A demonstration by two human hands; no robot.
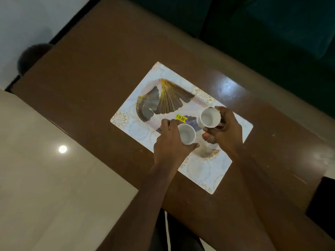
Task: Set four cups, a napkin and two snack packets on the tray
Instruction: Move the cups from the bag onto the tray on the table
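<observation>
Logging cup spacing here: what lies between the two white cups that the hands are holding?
In the head view, nothing stands between the left cup and the right cup; only a sliver of the leaf print of the tray shows there.

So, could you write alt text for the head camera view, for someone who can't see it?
Seen from above, a person's left hand grips one white cup and the right hand a second white cup, both over a leaf-patterned tray on a brown table. A yellow price sticker is on the tray.
</observation>
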